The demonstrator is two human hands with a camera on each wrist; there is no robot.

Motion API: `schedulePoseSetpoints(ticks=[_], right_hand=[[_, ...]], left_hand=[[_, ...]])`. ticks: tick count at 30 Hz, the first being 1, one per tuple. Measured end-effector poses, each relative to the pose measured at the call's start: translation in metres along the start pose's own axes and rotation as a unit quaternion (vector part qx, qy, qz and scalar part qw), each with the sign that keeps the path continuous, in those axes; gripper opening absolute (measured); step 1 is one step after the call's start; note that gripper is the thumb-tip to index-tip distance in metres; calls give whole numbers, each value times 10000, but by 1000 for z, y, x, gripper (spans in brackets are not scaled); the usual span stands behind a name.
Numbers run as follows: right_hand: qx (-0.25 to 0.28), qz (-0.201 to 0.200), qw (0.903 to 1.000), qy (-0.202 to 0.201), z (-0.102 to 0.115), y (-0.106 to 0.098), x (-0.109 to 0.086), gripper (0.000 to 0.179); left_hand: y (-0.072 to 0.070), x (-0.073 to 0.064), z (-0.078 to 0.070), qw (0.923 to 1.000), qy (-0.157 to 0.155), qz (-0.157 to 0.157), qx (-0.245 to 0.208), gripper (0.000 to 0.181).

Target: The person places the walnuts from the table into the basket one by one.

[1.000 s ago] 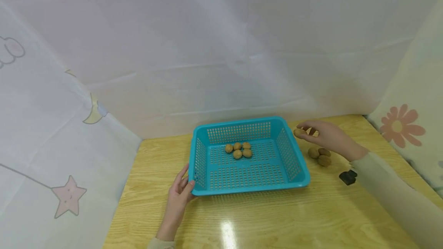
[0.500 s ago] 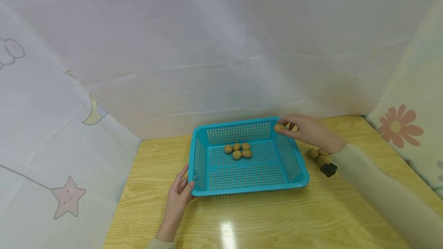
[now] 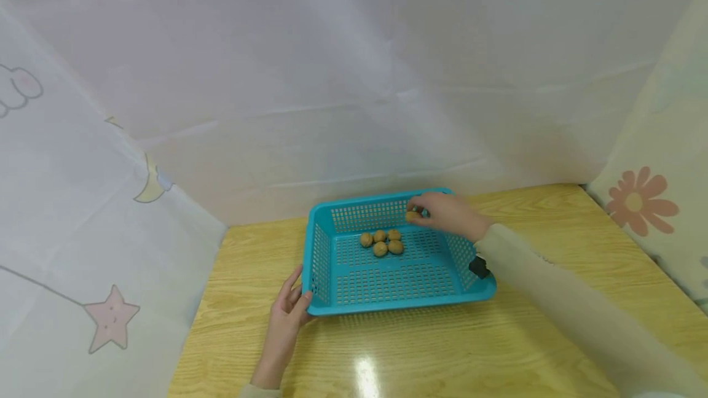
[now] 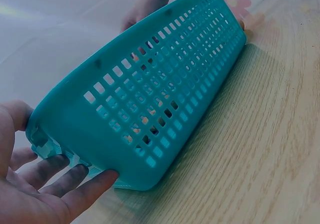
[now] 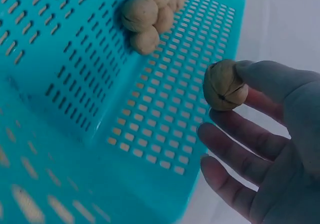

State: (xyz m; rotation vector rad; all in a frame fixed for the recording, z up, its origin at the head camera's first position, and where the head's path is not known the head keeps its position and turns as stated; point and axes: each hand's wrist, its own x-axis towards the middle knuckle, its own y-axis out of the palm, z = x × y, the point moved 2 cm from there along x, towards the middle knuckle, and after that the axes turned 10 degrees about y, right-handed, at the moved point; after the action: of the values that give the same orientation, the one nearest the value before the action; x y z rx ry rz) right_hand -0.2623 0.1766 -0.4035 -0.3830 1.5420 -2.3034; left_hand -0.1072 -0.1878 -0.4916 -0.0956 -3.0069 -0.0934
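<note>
A blue-green plastic basket (image 3: 398, 307) with slotted walls rests on the wooden table. At its left front corner my left hand (image 3: 283, 327) grips it, the thumb over the rim and the other fingers against the outside, as the left wrist view shows. Inside the basket several walnuts (image 3: 380, 249) lie grouped near the back. Above the basket's right back part, my right hand (image 3: 452, 215) pinches one walnut (image 5: 225, 86) between thumb and fingers. The right wrist view has this walnut clear of the grouped ones.
The wooden table (image 3: 354, 349) extends around the basket, bordered by pale printed cloth (image 3: 354, 109) behind and at both sides. A small black object (image 3: 479, 267) shows by the right wrist. The right sleeve (image 3: 564, 300) crosses the table's right part.
My right hand has carried the walnut leftward, from beside the basket to over its inside. The walnuts on the table at right are now hidden behind the right arm. My left hand stays put.
</note>
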Motion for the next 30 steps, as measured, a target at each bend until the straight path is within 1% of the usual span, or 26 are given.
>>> schedulePoseSetpoints(ticks=[3,7,12,15,20,23,27,30], right_hand=[[-139,85,9998,95,3,11,7,20],[-171,235,9991,295,2,25,15,21],[-200,538,9961,669,0,42,22,21],[-174,624,9939,888,-1,48,24,19],[-96,785,9909,1087,-1,53,27,19],[-128,921,9885,1194,-2,55,28,23],[-177,998,9873,1227,-2,52,27,30],[-144,951,9891,1114,-3,48,25,29]], left_hand=[[0,0,1,10000,1,29,-13,64],[0,0,2,10000,-4,24,-6,64],[0,0,2,10000,-33,-7,21,64],[0,0,2,10000,-46,-14,20,63],[0,1,2,10000,-37,-2,11,64],[0,1,2,10000,-14,21,9,64],[-1,1,2,10000,7,15,-21,63],[-1,1,3,10000,-10,-18,-46,63]])
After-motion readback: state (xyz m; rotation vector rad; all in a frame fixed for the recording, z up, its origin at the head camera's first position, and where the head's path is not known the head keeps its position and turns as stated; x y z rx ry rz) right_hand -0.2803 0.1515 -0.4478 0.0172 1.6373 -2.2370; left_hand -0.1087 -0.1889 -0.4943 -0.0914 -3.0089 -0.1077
